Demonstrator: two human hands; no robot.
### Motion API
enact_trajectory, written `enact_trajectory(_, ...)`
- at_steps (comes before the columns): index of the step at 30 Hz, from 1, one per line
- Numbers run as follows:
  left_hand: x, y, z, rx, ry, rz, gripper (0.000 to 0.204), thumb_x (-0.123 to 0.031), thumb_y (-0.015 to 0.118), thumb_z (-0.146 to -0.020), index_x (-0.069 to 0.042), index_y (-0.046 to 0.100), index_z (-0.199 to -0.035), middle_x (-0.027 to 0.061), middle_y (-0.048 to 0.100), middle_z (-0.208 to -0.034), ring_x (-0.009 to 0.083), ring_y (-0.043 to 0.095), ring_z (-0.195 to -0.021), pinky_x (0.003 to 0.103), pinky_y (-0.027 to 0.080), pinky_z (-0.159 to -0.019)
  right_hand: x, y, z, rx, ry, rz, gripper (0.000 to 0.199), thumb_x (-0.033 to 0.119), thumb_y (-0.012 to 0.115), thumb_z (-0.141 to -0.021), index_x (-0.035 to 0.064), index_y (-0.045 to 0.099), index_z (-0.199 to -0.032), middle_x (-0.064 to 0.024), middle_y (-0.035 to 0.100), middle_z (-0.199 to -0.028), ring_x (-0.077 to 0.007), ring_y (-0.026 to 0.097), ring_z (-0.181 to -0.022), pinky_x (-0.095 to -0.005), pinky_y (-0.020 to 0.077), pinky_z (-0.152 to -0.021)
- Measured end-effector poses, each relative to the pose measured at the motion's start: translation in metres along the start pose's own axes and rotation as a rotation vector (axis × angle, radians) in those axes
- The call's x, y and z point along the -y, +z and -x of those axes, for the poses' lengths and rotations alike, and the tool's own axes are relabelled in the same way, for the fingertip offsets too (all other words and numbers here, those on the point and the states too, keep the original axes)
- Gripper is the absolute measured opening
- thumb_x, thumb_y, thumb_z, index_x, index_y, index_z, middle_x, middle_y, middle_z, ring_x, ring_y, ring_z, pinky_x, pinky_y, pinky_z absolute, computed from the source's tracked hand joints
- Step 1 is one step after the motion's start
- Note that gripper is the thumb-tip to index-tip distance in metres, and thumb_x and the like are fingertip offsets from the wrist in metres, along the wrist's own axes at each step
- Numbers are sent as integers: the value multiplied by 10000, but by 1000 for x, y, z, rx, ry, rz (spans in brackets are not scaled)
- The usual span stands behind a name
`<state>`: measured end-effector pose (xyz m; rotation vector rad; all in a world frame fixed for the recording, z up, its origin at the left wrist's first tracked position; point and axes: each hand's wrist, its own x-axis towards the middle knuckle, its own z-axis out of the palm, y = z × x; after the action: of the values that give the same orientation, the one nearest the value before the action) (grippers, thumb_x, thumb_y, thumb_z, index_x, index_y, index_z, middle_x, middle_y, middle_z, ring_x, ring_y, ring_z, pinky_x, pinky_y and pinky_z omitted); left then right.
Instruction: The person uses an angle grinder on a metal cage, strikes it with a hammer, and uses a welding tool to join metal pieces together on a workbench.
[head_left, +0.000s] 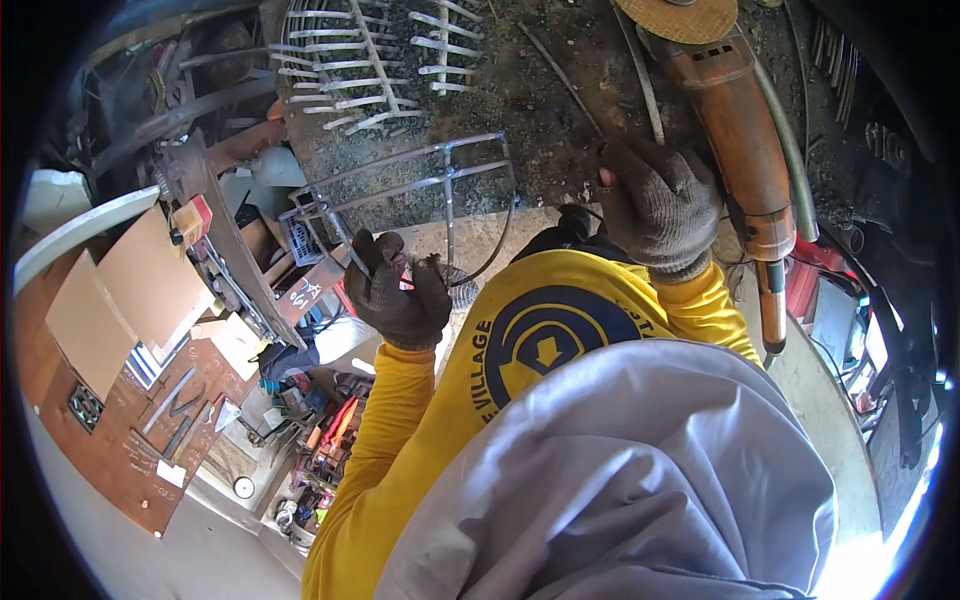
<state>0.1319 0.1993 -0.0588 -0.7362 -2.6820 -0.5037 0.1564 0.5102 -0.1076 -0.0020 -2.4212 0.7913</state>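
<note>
The left hand (398,290), in a dark work glove, is clenched around the lower end of a thin metal rod frame (420,185), a welded piece of grey bars that runs up and to the right from the fist across the dirty work surface (560,130). The right hand (660,205), in a grey knit glove, grasps the orange body of an angle grinder (745,150), which lies just right of the frame; its tan grinding disc (680,18) points to the top edge and its cable end hangs down past the yellow sleeve (400,420). The frame sits between the two hands, nearer the left. Above it lies a second metal grille (370,60) with many short pale bars. The surface is dark, rusty and strewn with grit. To the left stand sheets of cardboard (120,300), a rusty steel plate (130,440) with flat metal pieces on it, and a cluttered heap of tools (325,440) on the pale floor.
</note>
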Motion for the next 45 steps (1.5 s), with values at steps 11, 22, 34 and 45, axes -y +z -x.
enact_trajectory(11, 4, -3, 1, 37, 52, -87, 341, -226, 661, -887, 49, 627, -1086, 217, 671, -1065, 369, 668, -898, 433, 558, -789, -5, 4, 3, 11, -26, 14, 309, 107, 774, -720, 153, 734, -1022, -24, 725, -1007, -214, 681, -790, -352, 542, -658)
enact_trajectory(22, 7, 0, 9, -17, 74, -36, 425, -164, 678, -863, 21, 591, -1235, 243, 679, -1128, 380, 649, -904, 462, 533, -803, 1, 0, 2, 5, -20, -15, 256, 90, 788, -759, 113, 746, -1010, -78, 723, -963, -263, 670, -739, -374, 534, -655)
enact_trajectory(34, 9, 7, 11, -122, 120, -119, 344, -261, 725, -814, -33, 671, -1066, 216, 678, -1097, 443, 618, -1018, 547, 480, -883, 5, 0, 13, -54, 77, 17, 226, 214, 766, -797, 165, 767, -1018, -68, 726, -941, -295, 712, -775, -412, 579, -663)
enact_trajectory(45, 7, -21, 6, -69, 93, -20, 353, -346, 662, -888, -143, 680, -1177, 165, 655, -1131, 390, 617, -1028, 517, 476, -899, 57, -21, 23, -17, 85, 50, 339, 233, 737, -840, 98, 714, -1149, -147, 703, -1060, -368, 670, -994, -458, 536, -861)
